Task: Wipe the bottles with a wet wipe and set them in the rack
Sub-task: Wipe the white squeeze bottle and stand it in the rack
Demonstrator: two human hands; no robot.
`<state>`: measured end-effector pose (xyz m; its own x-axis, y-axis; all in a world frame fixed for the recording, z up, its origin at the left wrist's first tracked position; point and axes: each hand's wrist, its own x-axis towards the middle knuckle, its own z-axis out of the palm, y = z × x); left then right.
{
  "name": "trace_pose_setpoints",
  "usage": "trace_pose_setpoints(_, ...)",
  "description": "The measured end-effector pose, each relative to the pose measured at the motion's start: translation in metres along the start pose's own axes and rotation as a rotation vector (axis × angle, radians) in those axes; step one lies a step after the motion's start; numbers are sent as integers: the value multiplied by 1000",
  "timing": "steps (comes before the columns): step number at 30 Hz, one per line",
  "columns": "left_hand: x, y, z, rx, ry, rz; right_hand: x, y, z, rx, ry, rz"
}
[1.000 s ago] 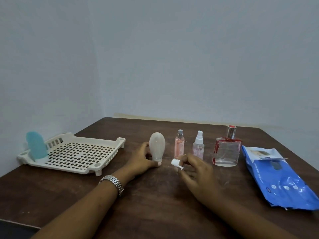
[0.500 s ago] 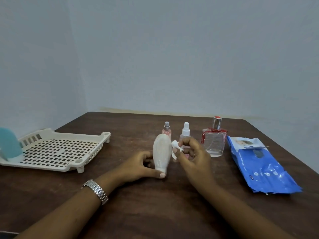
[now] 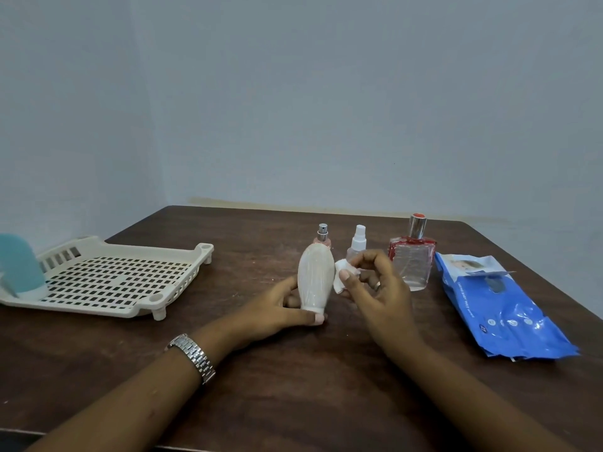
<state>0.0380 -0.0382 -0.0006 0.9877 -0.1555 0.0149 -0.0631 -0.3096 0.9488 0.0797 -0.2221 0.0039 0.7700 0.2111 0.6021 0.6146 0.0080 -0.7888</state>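
Observation:
My left hand [image 3: 281,308] grips the narrow lower end of a pale egg-shaped bottle [image 3: 316,275], held upright in front of me. My right hand [image 3: 375,285] pinches a small folded white wet wipe [image 3: 341,278] against the bottle's right side. Behind them stand a slim pink spray bottle [image 3: 323,236], a small clear spray bottle with a white top [image 3: 358,241] and a square glass perfume bottle with a red cap [image 3: 411,259]. The cream slotted rack [image 3: 107,278] lies at the left, with a teal bottle [image 3: 18,265] standing in its far left end.
A blue pack of wet wipes [image 3: 499,305] lies at the right of the dark wooden table [image 3: 293,386], close to its right edge. Pale walls close the table at the back and left.
My left hand has lifted the egg-shaped bottle off the table toward me. My right hand has brought the wipe up against the bottle's side. The view shifted right.

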Motion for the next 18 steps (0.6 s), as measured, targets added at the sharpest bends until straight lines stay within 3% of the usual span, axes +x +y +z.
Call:
trace_pose_setpoints(6, 2, 3, 3, -11, 133, 27, 0, 2, 2, -41, -78, -3)
trace_pose_setpoints(13, 3, 2, 5, -4, 168, 75, 2, 8, 5, -86, -110, 50)
trace_pose_setpoints(18, 8, 6, 7, -535, 179, 99, 1, 13, 5, -54, -116, 80)
